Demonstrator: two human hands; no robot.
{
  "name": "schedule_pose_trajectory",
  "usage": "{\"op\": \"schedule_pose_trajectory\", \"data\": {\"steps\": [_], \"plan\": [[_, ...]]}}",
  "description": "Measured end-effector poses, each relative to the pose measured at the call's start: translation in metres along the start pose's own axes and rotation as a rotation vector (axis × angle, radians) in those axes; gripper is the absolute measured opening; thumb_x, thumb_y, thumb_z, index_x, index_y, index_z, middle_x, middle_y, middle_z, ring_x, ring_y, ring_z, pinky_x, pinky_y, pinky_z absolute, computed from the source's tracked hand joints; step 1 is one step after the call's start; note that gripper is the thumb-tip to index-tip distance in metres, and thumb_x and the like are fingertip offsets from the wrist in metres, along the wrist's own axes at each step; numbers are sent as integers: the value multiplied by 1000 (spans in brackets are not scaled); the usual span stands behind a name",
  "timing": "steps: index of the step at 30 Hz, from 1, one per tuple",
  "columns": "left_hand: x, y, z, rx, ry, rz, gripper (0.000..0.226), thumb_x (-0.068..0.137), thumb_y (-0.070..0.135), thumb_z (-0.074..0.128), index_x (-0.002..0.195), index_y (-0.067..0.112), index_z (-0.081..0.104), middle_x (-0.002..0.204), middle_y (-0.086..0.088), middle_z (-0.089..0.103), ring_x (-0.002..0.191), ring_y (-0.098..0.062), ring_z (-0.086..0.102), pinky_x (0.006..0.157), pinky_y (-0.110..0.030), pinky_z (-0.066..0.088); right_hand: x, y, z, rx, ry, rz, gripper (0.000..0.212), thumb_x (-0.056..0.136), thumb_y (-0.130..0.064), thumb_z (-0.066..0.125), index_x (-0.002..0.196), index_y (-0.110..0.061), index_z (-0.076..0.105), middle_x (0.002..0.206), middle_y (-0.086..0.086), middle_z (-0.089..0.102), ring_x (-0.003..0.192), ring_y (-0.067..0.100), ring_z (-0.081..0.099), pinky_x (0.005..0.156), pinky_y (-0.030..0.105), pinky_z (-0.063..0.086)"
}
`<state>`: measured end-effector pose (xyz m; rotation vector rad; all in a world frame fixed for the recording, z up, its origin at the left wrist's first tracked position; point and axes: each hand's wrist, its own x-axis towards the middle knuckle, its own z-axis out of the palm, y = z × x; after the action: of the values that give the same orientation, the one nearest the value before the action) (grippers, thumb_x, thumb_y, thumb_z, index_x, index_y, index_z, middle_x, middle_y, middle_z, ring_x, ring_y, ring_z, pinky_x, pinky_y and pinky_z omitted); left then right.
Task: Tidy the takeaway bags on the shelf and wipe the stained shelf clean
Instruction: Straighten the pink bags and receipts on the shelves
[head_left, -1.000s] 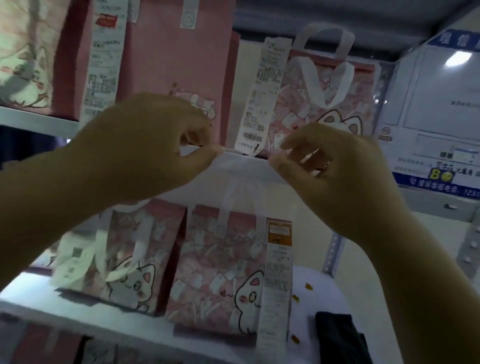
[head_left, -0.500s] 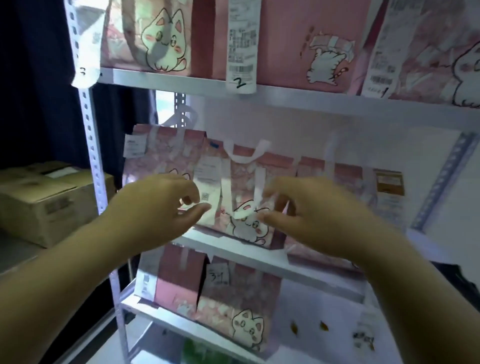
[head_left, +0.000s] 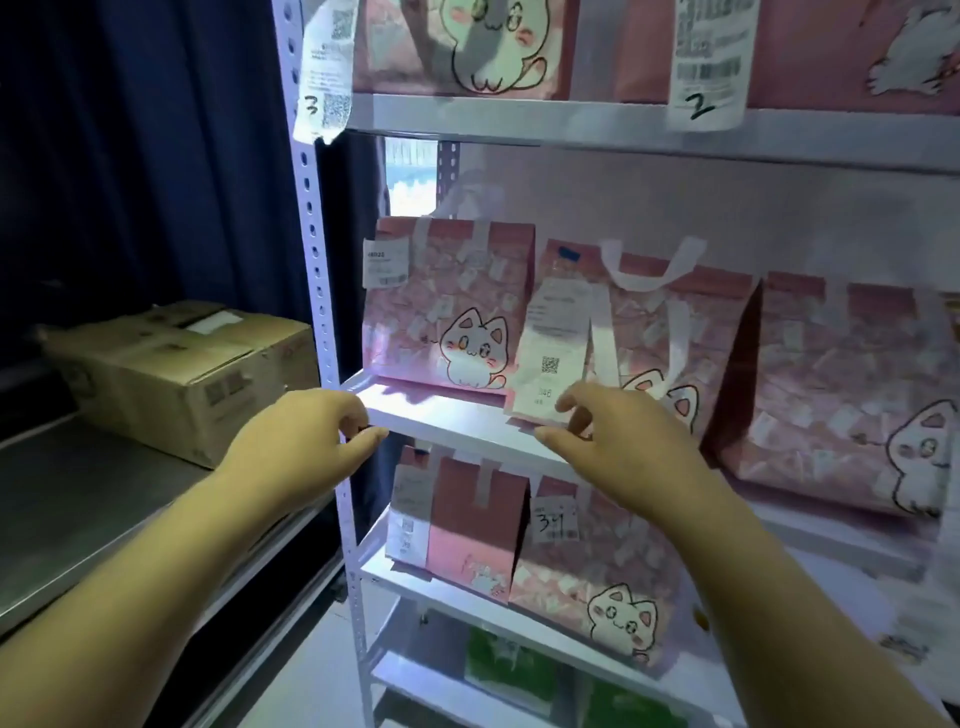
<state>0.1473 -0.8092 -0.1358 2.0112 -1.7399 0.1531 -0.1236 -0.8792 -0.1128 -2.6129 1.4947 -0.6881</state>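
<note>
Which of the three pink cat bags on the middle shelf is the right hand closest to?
The middle bag, with the long white receipt hanging down its front; the right hand is at that receipt's lower edge.

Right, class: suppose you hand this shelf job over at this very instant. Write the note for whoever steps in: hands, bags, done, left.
Left hand: curled at the front left corner of the middle shelf; grip unclear.
Right hand: fingertips at the bottom of the receipt on the middle bag; pinch unclear.
Bags: left bag, middle bag and right bag stand side by side on that shelf; more above and below.
Done: nothing certain.
Left: straighten the bags, then wipe; neither hand holds anything to wipe with.
</note>
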Motion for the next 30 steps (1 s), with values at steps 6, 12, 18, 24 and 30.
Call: {"op": "schedule_pose_trajectory", "data": {"steps": [6,12,18,24,30], "plan": [[54,-18,11,-95,69,24,21,84,45,57,93,26,60,87,12,59,80,-11,57,67,-30,45,62,-15,16,8,135,-52,40,85,-51,55,116,-26,56,105,-7,63,89,14,58,71,34,50],[111,-32,23,-112,115,16,28,85,43,56,102,21,58,95,4,60,85,-15,55,71,-28,41,132,-28,10,-64,192,-135,47,87,-46,57,125,-20,53,117,1,58,109,22,50,89,37,45],[156,-40,52,-129,62,-63,33,88,43,53,99,13,48,106,-4,51,95,-23,52,75,-31,40,189,-43,7,-321,194,-153,48,87,-48,55,121,-14,49,109,4,52,107,30,45,75,36,39],[194,-52,77,-213,-30,-149,66,86,37,58,137,3,31,151,-13,21,138,-27,25,110,-36,29,236,-49,17,-461,55,-81,59,86,-49,56,124,-7,42,123,13,44,116,34,37,89,41,37],[216,-57,85,-351,-71,-201,89,83,51,55,145,7,9,156,-15,4,144,-27,4,115,-42,19,277,-48,24,-522,37,4,91,80,-57,59,144,-7,16,146,16,27,137,35,18,114,45,17]]}}
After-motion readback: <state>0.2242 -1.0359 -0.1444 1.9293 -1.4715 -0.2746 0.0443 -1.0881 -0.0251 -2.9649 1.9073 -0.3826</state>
